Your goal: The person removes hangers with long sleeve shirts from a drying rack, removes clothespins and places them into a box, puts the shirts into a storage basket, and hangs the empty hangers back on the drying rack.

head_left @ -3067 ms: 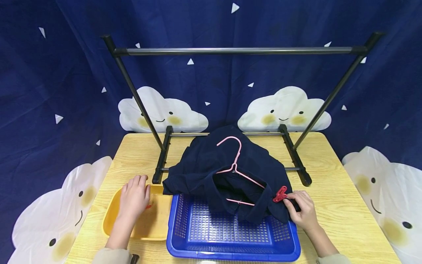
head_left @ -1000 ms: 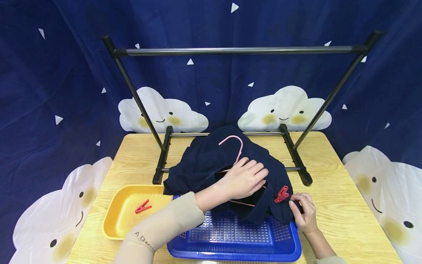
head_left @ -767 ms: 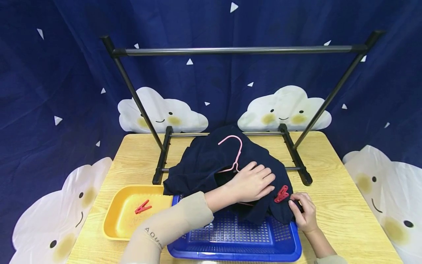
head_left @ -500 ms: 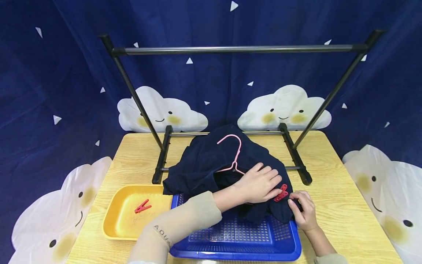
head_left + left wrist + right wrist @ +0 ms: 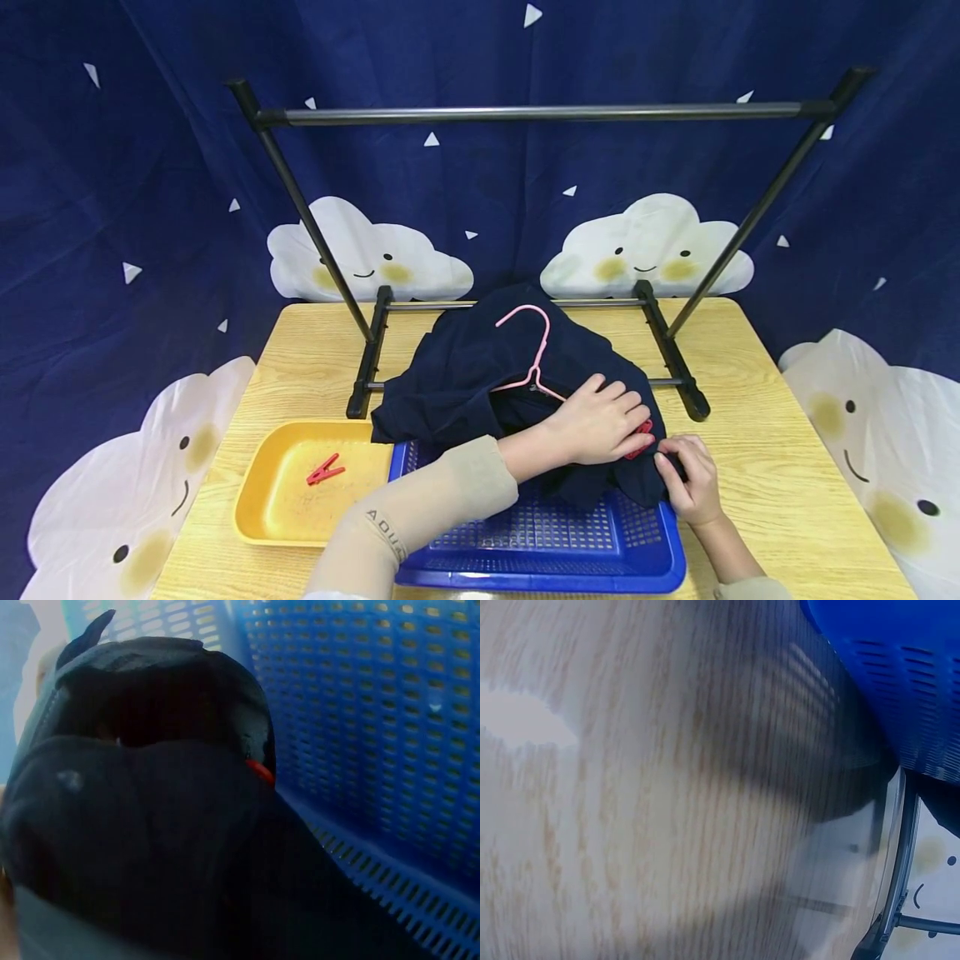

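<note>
A navy shirt (image 5: 450, 367) with a collar lies draped over the back of a blue basket (image 5: 540, 575). A pink hanger (image 5: 542, 333) stands partly inside its neck opening, hook upward. My left hand (image 5: 600, 421) rests on the shirt right of the neck opening, its fingers bent and overlapping red clothespins (image 5: 640, 450); I cannot tell what its fingertips grip. My right hand (image 5: 692, 479) pinches the shirt's right edge between thumb and fingers, beside the clothespins. Dark cloth (image 5: 135, 840) fills much of the left wrist view, with a red bit at its edge.
A yellow tray (image 5: 251, 492) left of the basket holds another red clothespin (image 5: 326, 470). Behind stands a drying rack with a metal top bar (image 5: 540, 114) and black uprights, its base on the wooden table (image 5: 757, 433). The shirt overlies the rack's lower bars.
My left hand has come from the yellow tray across to the shirt, then slid right along it until it overlaps the clothespins. My right hand has let go of the clothespin and holds the shirt edge.
</note>
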### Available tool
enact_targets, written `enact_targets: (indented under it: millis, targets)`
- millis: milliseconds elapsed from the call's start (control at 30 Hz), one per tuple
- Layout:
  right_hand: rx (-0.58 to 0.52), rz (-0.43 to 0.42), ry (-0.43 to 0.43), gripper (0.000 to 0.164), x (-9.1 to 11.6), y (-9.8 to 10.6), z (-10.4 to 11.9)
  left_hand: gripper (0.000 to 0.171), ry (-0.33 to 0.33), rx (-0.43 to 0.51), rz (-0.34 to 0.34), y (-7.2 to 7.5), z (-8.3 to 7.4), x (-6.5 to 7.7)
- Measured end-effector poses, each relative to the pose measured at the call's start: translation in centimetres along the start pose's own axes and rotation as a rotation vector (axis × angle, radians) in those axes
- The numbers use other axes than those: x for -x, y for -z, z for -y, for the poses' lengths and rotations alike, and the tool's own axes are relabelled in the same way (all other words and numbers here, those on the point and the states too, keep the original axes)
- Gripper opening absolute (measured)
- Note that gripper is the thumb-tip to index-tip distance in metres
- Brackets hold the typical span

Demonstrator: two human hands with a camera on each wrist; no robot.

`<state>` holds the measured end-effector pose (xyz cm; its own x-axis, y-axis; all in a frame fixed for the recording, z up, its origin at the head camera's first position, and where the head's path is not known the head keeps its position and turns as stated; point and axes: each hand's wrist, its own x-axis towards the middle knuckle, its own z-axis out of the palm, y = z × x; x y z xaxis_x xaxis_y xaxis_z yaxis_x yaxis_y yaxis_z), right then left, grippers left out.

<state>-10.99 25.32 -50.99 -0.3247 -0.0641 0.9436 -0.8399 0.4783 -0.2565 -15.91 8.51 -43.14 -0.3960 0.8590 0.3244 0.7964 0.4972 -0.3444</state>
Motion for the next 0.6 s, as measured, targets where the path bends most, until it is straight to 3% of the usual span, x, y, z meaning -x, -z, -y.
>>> enact_targets:
  millis: [300,600]
  targets:
    - [0.002,0.006,-0.005,0.037,0.21,0.03,-0.08,0.04,0.005,0.04,0.08,-0.04,-0.12,-0.09]
    - [0.014,0.004,0.018,0.038,0.29,-0.02,-0.25,0.039,-0.01,0.103,0.075,-0.26,0.11,-0.02]
